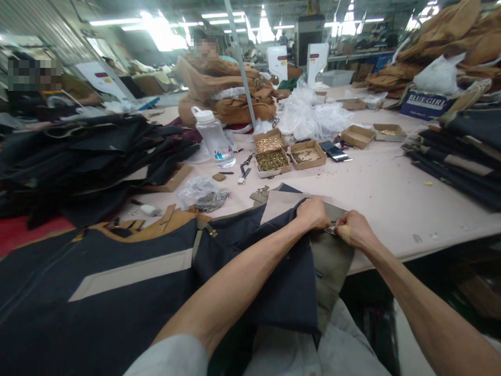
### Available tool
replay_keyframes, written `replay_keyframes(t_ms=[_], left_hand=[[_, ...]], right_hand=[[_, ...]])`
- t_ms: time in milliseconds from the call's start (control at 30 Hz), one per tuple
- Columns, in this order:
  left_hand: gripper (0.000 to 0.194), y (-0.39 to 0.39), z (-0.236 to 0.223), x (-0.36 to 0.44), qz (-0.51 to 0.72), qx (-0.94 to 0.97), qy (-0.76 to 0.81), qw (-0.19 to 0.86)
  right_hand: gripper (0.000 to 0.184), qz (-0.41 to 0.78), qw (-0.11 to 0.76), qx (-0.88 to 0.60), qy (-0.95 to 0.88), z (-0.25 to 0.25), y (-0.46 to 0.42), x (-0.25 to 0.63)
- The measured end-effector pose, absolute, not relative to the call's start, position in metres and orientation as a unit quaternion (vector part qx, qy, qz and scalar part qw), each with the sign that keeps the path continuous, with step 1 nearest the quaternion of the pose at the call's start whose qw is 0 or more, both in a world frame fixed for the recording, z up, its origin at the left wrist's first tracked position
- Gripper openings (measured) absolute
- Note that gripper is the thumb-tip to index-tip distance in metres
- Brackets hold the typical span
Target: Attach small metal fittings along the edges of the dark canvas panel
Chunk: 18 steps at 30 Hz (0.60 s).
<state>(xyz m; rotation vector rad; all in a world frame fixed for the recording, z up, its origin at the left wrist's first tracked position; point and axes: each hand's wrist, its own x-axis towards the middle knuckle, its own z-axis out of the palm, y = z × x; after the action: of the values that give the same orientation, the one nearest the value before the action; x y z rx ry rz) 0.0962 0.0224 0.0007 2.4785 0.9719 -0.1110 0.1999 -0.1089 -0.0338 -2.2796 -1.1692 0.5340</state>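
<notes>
Left hand (313, 213) closed on the edge of a navy garment (258, 222); right hand (353, 228) just beside it, fingertips pinched on a small shiny piece (332, 230), too small to identify, at an olive panel (332, 277) hanging below both hands; to the left of the hands, the garment's beige strip (133, 274) and, nearer, a clear plastic bag (195, 192) containing metallic pieces; beyond the hands, a carton of brass-coloured pieces (275, 173), a phone (334, 151) and, farther left, a water bottle (213, 137); right of the hands, stacked dark garments (462, 169) on the pale table (379, 203).
</notes>
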Motion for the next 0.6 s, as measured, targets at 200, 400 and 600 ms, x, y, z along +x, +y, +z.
replay_keyframes(t_ms=[200,400,600], left_hand=[[0.029,0.020,-0.003,0.083,-0.018,0.906,0.348,0.239],[0.024,0.017,-0.006,0.073,-0.003,0.907,0.352,0.230],[0.037,0.009,0.000,0.075,0.010,0.880,0.429,0.205]], right_hand=[[0.031,0.056,0.296,-0.833,-0.464,-0.044,-0.144,0.200],[0.030,0.009,0.262,-0.876,-0.405,-0.076,-0.158,0.222],[0.015,-0.009,0.259,-0.850,-0.459,-0.079,-0.117,0.247]])
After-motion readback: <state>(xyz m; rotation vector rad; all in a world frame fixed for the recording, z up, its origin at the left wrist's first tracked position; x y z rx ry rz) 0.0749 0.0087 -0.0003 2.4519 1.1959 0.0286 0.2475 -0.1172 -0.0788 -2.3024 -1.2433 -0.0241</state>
